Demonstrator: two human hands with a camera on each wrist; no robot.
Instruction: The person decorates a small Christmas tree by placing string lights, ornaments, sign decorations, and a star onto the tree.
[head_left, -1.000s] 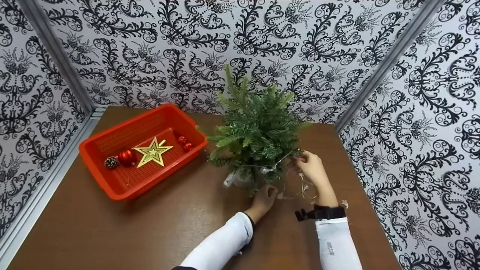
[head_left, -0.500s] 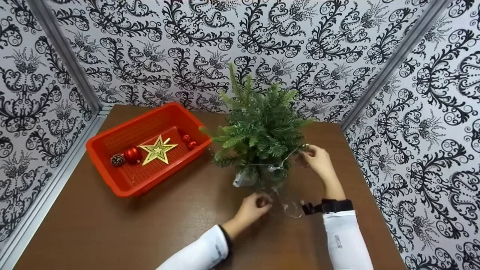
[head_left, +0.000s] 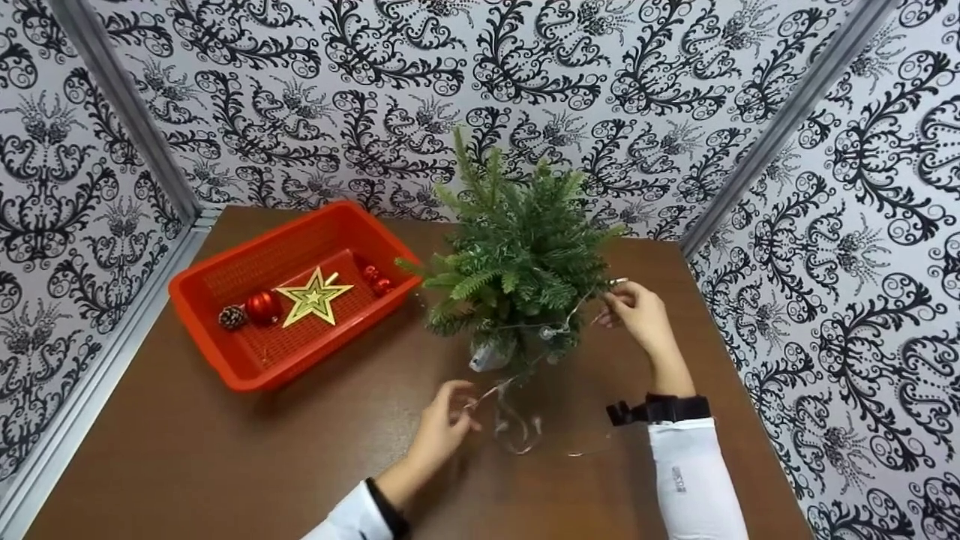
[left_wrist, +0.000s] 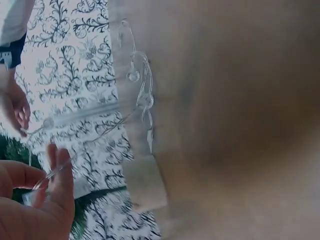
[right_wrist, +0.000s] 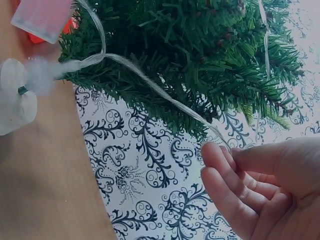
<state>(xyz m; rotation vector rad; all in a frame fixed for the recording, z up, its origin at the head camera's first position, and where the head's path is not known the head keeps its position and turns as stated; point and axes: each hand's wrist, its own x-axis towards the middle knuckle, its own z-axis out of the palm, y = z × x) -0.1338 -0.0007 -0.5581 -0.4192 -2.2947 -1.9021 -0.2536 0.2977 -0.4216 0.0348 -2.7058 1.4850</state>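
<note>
A small artificial Christmas tree stands upright near the back of the table, on a pale base. Clear string lights run across its lower front branches. At the tree's right side my right hand pinches the wire between thumb and fingertips, seen closely where the right hand shows in its wrist view. My left hand, low and left of the tree, holds another stretch of the wire between thumb and fingers. Loose loops with small clear bulbs lie on the tabletop between the hands.
An orange-red plastic basket stands to the left, holding a gold star, a red ball, a pine cone and smaller red balls. A translucent box hangs by the tree's foot. Patterned walls enclose the table.
My left hand has moved left and toward the table's front, drawing the wire out from the tree's foot. The loose loops shifted left with it. My right hand stays at the tree's right side.
</note>
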